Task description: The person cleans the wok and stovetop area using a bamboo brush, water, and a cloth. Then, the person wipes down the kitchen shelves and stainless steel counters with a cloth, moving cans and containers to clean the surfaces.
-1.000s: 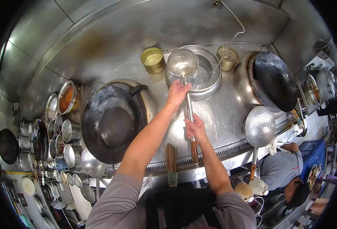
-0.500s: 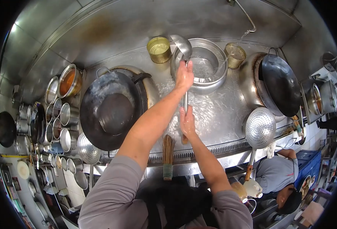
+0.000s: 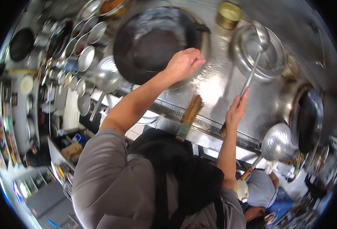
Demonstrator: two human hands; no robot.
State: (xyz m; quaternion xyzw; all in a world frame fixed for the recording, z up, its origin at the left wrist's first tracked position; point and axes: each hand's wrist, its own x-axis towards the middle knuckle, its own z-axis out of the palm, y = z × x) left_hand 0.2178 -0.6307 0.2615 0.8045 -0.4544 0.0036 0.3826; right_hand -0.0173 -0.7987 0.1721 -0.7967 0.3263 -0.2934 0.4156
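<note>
My right hand [image 3: 236, 108] is closed around the lower part of a long-handled ladle [image 3: 252, 70], whose wooden end sticks out below the palm. The ladle's bowl rests at or over the rim of a round metal pot [image 3: 239, 59]; I cannot tell if they touch. My left hand [image 3: 185, 63] is curled into a loose fist with nothing showing in it, above the right edge of a large black wok [image 3: 157, 45]. A bamboo brush [image 3: 191, 114] with a green-wrapped handle lies between my arms at the front edge.
Near the pot are a gold-coloured tin [image 3: 228, 16] and a second tin [image 3: 291, 66]. A perforated skimmer [image 3: 277, 141] lies at the right, another skimmer [image 3: 108, 72] at the left. A dark wok [image 3: 309, 122] leans far right. A co-worker's grey shirt [image 3: 260, 187] shows lower right.
My left hand has left the ladle's neck and swung left to the large wok, closing into a fist. The right hand still holds the ladle. The view has turned left.
</note>
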